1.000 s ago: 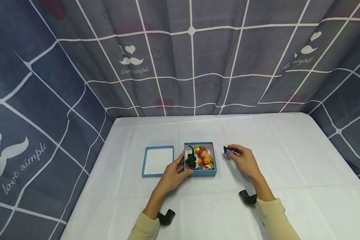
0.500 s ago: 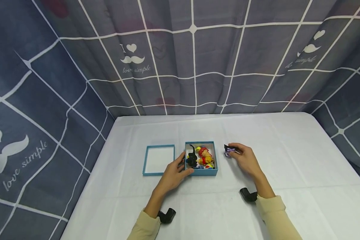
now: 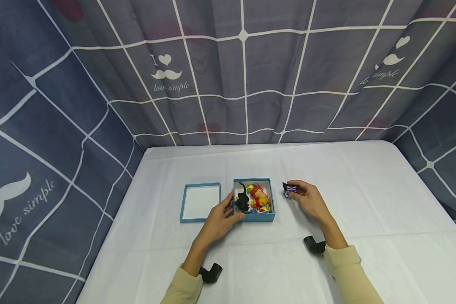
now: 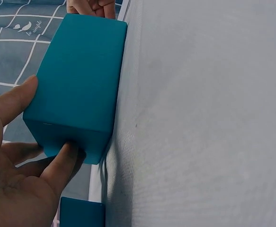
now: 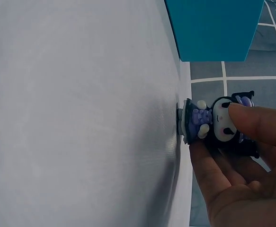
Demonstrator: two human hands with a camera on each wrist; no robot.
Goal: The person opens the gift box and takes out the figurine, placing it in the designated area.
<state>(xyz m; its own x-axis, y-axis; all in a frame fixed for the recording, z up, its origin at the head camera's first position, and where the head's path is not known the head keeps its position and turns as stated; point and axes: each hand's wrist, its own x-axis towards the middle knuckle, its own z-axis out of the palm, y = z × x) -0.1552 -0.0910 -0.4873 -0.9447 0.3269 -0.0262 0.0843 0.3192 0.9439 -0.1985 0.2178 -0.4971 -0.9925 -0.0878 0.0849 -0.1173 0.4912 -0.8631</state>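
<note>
My left hand [image 3: 217, 221] grips the near left corner of a teal box [image 3: 256, 218], thumb along its front and fingers at its left side. Inside the box lie several toy figures: a black one with a curved tail [image 3: 242, 202] and red and yellow ones [image 3: 259, 197]. To the right of the box, my right hand [image 3: 310, 200] pinches a small figurine [image 5: 221, 119] with a white face, black hood and purple dress. In the right wrist view its base is right at the white tabletop, thumb on its head and fingers beneath.
Left of the box, a teal-rimmed lid [image 3: 203, 202] lies with its white inside up. A white cloth [image 3: 270, 261] covers the table. Grey checked curtains [image 3: 228, 84] rise behind and at both sides. Black camera mounts [image 3: 211, 273] sit at both wrists.
The right hand turns the figurine slightly, so more of its purple side faces the head camera. The left hand and the box stay where they were.
</note>
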